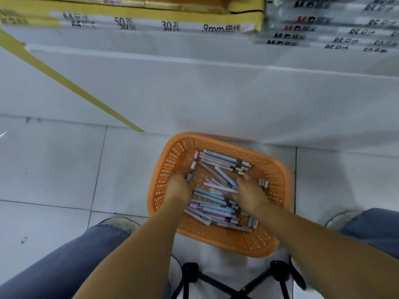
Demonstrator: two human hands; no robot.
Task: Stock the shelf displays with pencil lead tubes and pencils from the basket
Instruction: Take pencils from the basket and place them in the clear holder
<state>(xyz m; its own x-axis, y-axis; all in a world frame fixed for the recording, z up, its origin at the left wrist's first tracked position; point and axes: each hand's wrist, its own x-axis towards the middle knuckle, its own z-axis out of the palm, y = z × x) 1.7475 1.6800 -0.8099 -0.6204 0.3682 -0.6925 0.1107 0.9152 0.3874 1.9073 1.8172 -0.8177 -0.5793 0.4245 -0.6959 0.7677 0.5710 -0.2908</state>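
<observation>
The orange lattice basket [278, 169] sat just in front of the white shelf base [194, 93], between the person's jean-clad knees. Inside it lay a loose heap of pencils [212, 207] in blue, lilac and grey, crossing one another at many angles, with a few short tubes [263, 182] near the walls. Both hands reached down into the basket. The left hand [178, 187] was at the left wall, its fingertips down among the pencils beside a short tube. The right hand [251, 196] rested on the middle of the heap, its fingers bent down onto the pencils. Motion blur hid whether either hand's fingers were clamped on anything. A yellow tape strip [64, 80] ran slantwise across the shelf base, and stacked paper packs [151, 25] lay on the shelf above. Grey floor tiles [54, 169] lay to the left.
</observation>
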